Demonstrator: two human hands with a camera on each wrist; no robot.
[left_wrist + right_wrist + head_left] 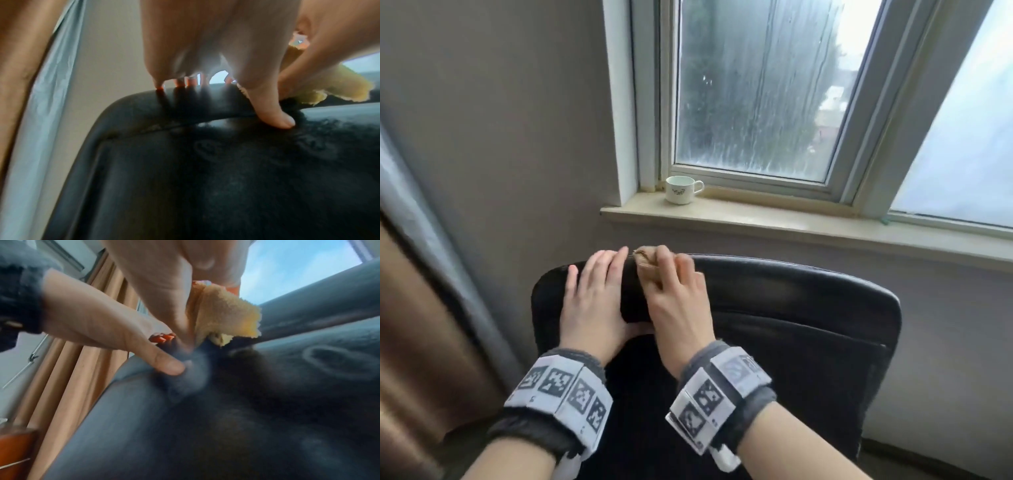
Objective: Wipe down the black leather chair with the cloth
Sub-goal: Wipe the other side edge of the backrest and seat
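Up top, left hand (594,291) flat on chair (791,308) back edge, right hand (678,298) pinching yellow cloth (224,313) beside it

White cup (681,190) with dark motif and handle to the right, upright on beige windowsill (791,222), near its left end. Window (756,89) above, pane streaked and fogged. Brown curtain (410,325) at far left, against grey wall (500,120).

I can read no words or numbers near my hands. The bands (565,394) on my wrists carry only black-and-white square code patterns (no letters), and the cup (683,190) beyond my fingers shows a small dark drawing.
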